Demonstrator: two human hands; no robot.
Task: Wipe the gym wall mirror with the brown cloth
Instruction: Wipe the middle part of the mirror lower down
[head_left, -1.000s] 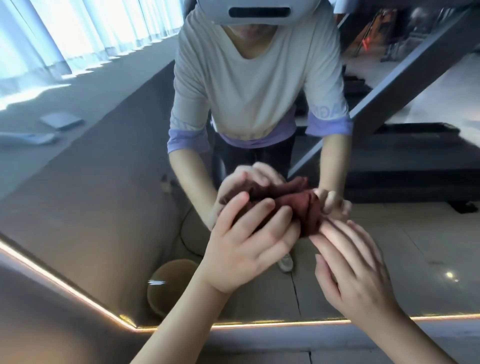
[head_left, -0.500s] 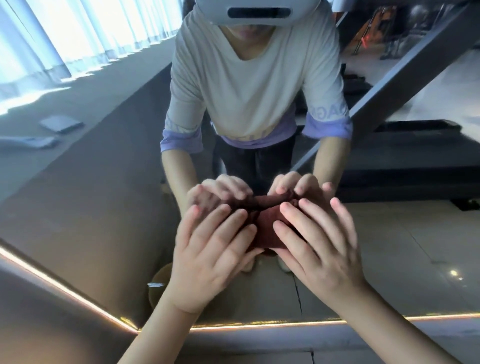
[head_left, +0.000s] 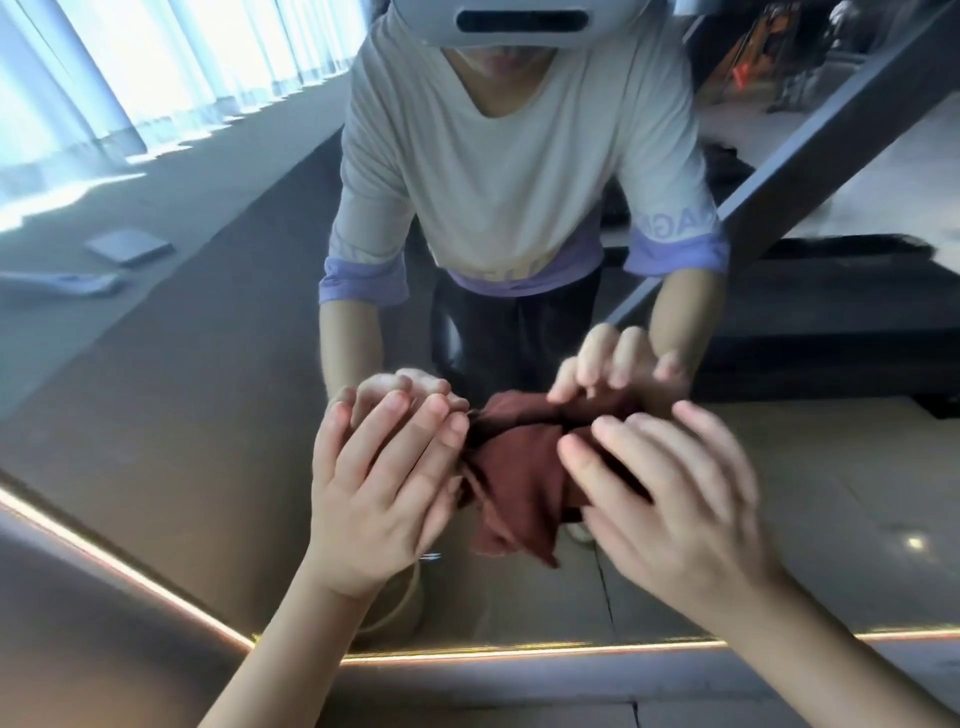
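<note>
Against mirror (head_left: 156, 415), just above its lit lower edge (head_left: 519, 652): left hand (head_left: 379, 488) and right hand (head_left: 670, 499) apart, fingers straight, brown cloth (head_left: 519, 478) bunched between them, right fingers pressing over it, left fingertips touching its side. Judged soft, light, limp; likely to slump down mirror if released; best pinned under flat palm at middle. Versus half-second earlier: hands wider apart, cloth looser, corner hanging lower.

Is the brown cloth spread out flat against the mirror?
No, the brown cloth is bunched into folds between the left hand and the right hand, with one corner hanging loose below.
</note>
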